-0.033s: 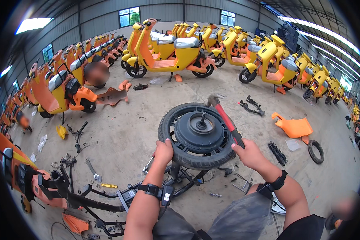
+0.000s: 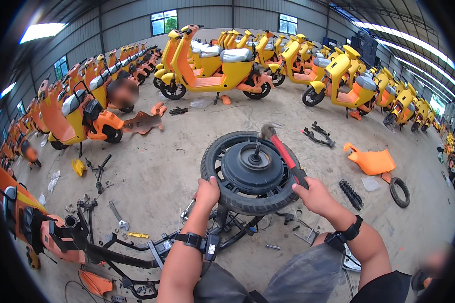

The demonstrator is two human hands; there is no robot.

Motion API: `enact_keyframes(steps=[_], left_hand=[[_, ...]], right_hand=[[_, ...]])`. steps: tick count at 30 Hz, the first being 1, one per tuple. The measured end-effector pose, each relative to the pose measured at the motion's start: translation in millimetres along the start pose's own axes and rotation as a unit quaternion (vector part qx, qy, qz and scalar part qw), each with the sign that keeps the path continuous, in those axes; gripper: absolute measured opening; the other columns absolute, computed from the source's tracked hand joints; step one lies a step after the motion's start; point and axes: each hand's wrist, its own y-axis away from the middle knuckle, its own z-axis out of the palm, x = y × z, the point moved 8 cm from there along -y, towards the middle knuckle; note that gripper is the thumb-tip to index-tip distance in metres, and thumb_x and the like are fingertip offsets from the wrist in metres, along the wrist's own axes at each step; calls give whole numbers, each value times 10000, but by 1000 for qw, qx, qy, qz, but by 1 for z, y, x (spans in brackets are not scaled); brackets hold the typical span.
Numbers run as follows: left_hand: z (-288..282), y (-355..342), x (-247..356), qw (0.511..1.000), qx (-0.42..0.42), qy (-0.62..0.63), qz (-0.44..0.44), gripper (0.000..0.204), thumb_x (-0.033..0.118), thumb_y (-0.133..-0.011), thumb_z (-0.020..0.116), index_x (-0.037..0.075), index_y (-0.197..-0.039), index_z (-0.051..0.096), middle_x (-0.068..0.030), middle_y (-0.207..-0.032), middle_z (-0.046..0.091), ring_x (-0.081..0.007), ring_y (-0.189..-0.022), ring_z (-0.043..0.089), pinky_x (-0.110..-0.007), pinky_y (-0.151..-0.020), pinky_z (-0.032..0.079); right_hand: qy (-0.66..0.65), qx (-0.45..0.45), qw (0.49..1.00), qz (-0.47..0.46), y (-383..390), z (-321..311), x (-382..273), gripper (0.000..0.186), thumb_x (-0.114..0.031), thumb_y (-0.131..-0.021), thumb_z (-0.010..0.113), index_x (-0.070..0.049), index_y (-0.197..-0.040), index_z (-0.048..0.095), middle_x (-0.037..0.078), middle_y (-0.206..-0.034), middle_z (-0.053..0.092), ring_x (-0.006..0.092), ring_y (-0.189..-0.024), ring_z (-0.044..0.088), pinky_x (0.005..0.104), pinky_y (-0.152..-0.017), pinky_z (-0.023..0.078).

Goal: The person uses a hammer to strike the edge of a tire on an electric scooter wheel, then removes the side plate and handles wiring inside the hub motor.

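Observation:
My left hand [image 2: 207, 192] grips the near-left edge of a black hub-motor wheel with tire [image 2: 247, 202], fingers partly hidden behind it. The wheel lies tilted face up, an axle [image 2: 256, 154] rising from its centre, over a black scooter frame [image 2: 156, 252]. My right hand [image 2: 311, 194] is closed on the black grip of a hammer with a red shaft [image 2: 285, 154], held diagonally over the wheel's right side; its metal head is at the far rim, behind the axle. A red-handled tool [image 2: 187, 209] lies just below my left hand, partly hidden.
Rows of yellow-and-orange scooters [image 2: 212, 70] stand behind and left. On the concrete floor [image 2: 151, 192] are an orange body panel [image 2: 369, 159], two coil shock absorbers [image 2: 350, 194], a loose tire [image 2: 399, 192], a wrench [image 2: 117, 214] and scattered black parts. A partly blurred person [image 2: 435, 265] is at lower right.
The view and my hands have shifted very slightly; the wheel and hammer are held as before.

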Motion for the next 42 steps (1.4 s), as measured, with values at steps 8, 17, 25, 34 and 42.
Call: enact_keyframes(steps=[8, 17, 25, 34, 42], left_hand=[[6, 3, 11, 1000, -2, 22, 8, 571, 357, -973, 397, -187, -1146, 375, -447, -1063, 556, -541, -1049, 564, -489, -961, 423], [-4, 4, -2, 1000, 18, 15, 8, 536, 336, -967, 444, -178, -1112, 407, -434, -1047, 559, -538, -1011, 569, -516, -920, 448], [0, 4, 3, 999, -5, 33, -26, 575, 334, -954, 447, -186, -1184, 359, -435, -1122, 531, -534, -1073, 547, -505, -959, 434], [3, 1, 4, 1000, -6, 24, -2, 569, 323, -951, 445, -186, -1191, 356, -432, -1129, 532, -528, -1067, 554, -508, -957, 435], [-4, 8, 11, 1000, 2, 25, -11, 546, 325, -961, 427, -178, -1164, 370, -417, -1067, 572, -517, -1019, 584, -507, -921, 454]], right_hand=[[60, -10, 997, 38, -6, -56, -43, 305, -298, -904, 634, 8, -901, 643, 91, -651, 570, 175, -614, 551, 352, -598, 447], [22, 359, 862, -358, 41, -250, -248, 341, -391, -964, 567, -98, -808, 491, -55, -593, 391, 22, -451, 370, 189, -430, 333], [-167, 260, 911, -275, -1, -100, -122, 328, -308, -974, 539, -72, -761, 457, -12, -596, 432, 69, -491, 420, 252, -473, 373], [15, 43, 999, -9, -6, -44, -21, 230, -235, -951, 586, -41, -856, 507, -5, -633, 489, 80, -547, 472, 275, -505, 406], [40, -61, 997, 33, 20, -12, -13, 259, -244, -925, 624, -7, -834, 572, 16, -628, 503, 105, -592, 460, 302, -551, 404]])
